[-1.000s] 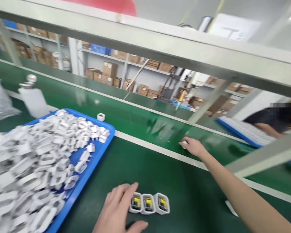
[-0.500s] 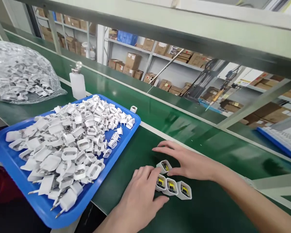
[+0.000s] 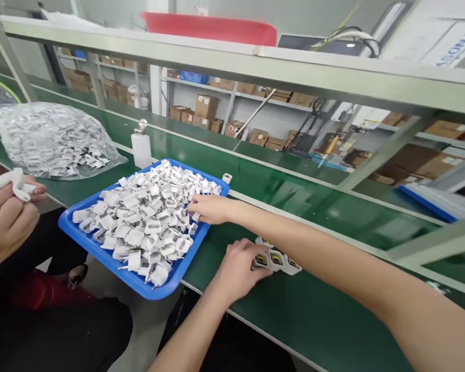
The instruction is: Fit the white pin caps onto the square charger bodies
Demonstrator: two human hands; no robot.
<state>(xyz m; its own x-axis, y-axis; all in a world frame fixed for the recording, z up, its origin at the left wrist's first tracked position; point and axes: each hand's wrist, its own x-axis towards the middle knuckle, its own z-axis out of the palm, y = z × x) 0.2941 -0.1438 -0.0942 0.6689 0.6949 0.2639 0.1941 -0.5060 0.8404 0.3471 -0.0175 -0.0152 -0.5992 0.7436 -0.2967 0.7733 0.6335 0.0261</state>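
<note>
My left hand (image 3: 240, 271) rests on the green bench, fingers and thumb curled around the leftmost of several open white charger housings (image 3: 276, 260) with yellow and black parts inside. The housings stand side by side, one of them behind the others, partly hidden by my right forearm. Stretched across to the left, my right hand (image 3: 211, 208) has its fingers pinched at the right side of a blue tray (image 3: 160, 294). White plug caps (image 3: 135, 236) with metal pins are heaped in the tray. A small white plug cap shows at my right fingertips, mostly covered.
A co-worker's hands (image 3: 11, 212) hold a white cloth (image 3: 3, 182) at the left. Behind the tray stand a white pump bottle (image 3: 141, 150), a clear bag of white parts (image 3: 54, 142) and a lone housing (image 3: 227, 178). A metal frame (image 3: 217, 59) spans the bench.
My right hand has moved from the housings leftward to the tray and closed its fingers there. My left hand stays at the housings. The view has shifted, bringing the co-worker's hands into sight.
</note>
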